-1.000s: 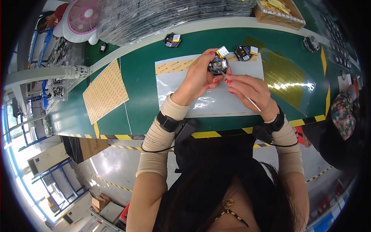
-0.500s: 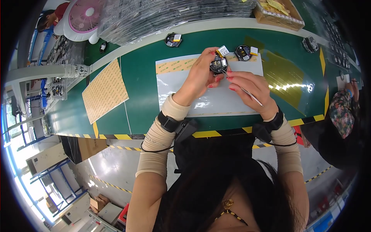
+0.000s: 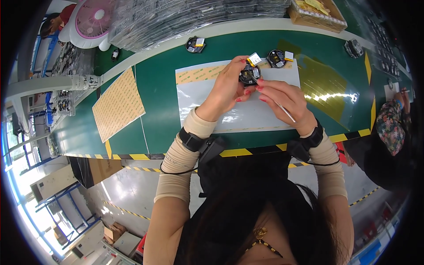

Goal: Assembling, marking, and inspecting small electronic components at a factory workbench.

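Note:
Between its thumb and fingers my left hand [image 3: 226, 90] grips a round black device housing [image 3: 248, 76] with circuitry showing inside. A small silver battery [image 3: 254, 59] with yellow tape sticks up from the housing's far edge. My right hand [image 3: 286, 102] is closed on a pair of slim metal tweezers [image 3: 285, 111]. Their tip reaches the inside of the housing; whether it pinches anything is too small to tell. Under both hands lies a white sheet [image 3: 198, 106] with a tan adhesive strip along its far side.
Similar round housings with batteries lie at the back left [image 3: 194, 44] and just right of my hands [image 3: 277, 58]. A yellow film sheet [image 3: 324, 88] is on the right, a tan adhesive sheet [image 3: 118, 104] on the left. Wrapped trays [image 3: 198, 17] and a cardboard box [image 3: 318, 17] line the back.
The tweezers' tip has moved slightly up and left, further over the inside of the housing. My right hand shifted a little left with it; the left hand keeps its hold.

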`<state>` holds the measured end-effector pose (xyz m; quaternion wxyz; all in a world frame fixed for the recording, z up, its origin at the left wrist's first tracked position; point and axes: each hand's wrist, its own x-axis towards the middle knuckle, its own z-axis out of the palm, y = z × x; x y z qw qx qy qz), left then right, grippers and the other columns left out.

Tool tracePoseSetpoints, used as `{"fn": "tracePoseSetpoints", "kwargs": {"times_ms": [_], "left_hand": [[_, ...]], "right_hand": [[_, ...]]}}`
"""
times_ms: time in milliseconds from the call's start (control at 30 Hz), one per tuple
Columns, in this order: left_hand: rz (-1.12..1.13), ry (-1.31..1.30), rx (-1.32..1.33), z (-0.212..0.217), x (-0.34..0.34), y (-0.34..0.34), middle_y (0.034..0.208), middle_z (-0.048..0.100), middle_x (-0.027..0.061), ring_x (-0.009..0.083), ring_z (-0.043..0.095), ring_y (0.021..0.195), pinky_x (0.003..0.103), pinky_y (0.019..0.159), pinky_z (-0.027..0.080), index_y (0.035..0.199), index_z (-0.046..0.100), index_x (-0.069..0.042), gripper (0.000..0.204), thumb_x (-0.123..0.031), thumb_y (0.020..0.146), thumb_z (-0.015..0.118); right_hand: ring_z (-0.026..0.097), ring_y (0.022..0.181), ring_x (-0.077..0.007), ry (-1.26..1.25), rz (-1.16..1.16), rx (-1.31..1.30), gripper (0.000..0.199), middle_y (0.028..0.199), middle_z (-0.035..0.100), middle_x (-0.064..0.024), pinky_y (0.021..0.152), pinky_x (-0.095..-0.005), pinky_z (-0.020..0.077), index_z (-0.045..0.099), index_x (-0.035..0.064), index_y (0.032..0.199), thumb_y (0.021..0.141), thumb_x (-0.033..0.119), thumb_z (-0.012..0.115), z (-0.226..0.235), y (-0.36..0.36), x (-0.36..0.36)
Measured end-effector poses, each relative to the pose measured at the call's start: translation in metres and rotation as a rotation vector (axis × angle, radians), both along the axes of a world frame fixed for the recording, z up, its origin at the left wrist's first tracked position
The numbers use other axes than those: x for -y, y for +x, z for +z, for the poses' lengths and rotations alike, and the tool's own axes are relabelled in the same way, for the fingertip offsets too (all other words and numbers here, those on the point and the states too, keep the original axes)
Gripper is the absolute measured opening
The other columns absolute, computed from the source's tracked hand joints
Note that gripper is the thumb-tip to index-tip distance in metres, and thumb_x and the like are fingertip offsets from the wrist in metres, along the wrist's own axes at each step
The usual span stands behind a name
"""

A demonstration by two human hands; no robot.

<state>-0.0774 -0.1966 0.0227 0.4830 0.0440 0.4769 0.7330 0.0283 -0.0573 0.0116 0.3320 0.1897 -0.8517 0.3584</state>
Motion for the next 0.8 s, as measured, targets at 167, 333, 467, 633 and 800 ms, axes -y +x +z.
{"fn": "tracePoseSetpoints", "kwargs": {"times_ms": [167, 333, 467, 633, 800], "left_hand": [[-0.001, 0.002, 0.013, -0.0005, 0.0008, 0.0007, 0.079, 0.055, 0.0115, 0.0128, 0.040, 0.050, 0.022, 0.036, 0.024, 0.115, 0.037, -0.007, 0.030, -0.021, 0.091, 0.026], [-0.011, 0.011, -0.022, -0.0055, 0.0006, -0.0004, 0.077, 0.053, 0.0101, 0.0135, 0.041, 0.049, 0.022, 0.036, 0.024, 0.115, 0.037, -0.007, 0.030, -0.021, 0.091, 0.027], [-0.014, -0.022, -0.021, -0.0034, -0.0018, 0.0008, 0.075, 0.052, 0.0098, 0.0139, 0.041, 0.049, 0.023, 0.036, 0.024, 0.115, 0.037, -0.008, 0.030, -0.021, 0.091, 0.027], [-0.006, -0.022, -0.044, -0.0041, -0.0004, -0.0015, 0.076, 0.053, 0.0106, 0.0135, 0.041, 0.049, 0.023, 0.036, 0.024, 0.115, 0.037, -0.008, 0.030, -0.022, 0.091, 0.026], [-0.010, -0.030, -0.057, -0.0032, 0.0002, -0.0020, 0.078, 0.055, 0.0120, 0.0132, 0.040, 0.049, 0.022, 0.036, 0.024, 0.115, 0.037, -0.008, 0.030, -0.022, 0.091, 0.026]], "right_hand": [[0.063, 0.071, -0.0220, -0.017, -0.030, 0.005, 0.021, 0.092, 0.064, -0.0119, 0.057, -0.0264, 0.0489, 0.063, 0.0009, 0.089, 0.069, -0.003, 0.066, 0.0017, 0.0021, -0.0004], [0.063, 0.072, -0.0217, -0.129, -0.052, 0.104, 0.018, 0.091, 0.064, -0.0119, 0.058, -0.0260, 0.0492, 0.063, 0.0004, 0.090, 0.073, -0.005, 0.061, 0.0015, 0.0049, -0.0003], [0.063, 0.072, -0.0218, -0.227, -0.096, 0.163, 0.016, 0.089, 0.064, -0.0124, 0.059, -0.0255, 0.0492, 0.062, 0.0003, 0.089, 0.075, -0.005, 0.060, 0.0023, 0.0040, -0.0001], [0.062, 0.071, -0.0217, -0.205, -0.033, 0.109, 0.016, 0.089, 0.064, -0.0122, 0.058, -0.0251, 0.0486, 0.062, 0.0002, 0.088, 0.073, -0.005, 0.060, 0.0010, 0.0032, -0.0031], [0.062, 0.071, -0.0219, -0.123, 0.033, 0.065, 0.017, 0.091, 0.063, -0.0120, 0.058, -0.0253, 0.0484, 0.062, 0.0001, 0.087, 0.071, -0.005, 0.062, 0.0049, 0.0015, -0.0047]]}}
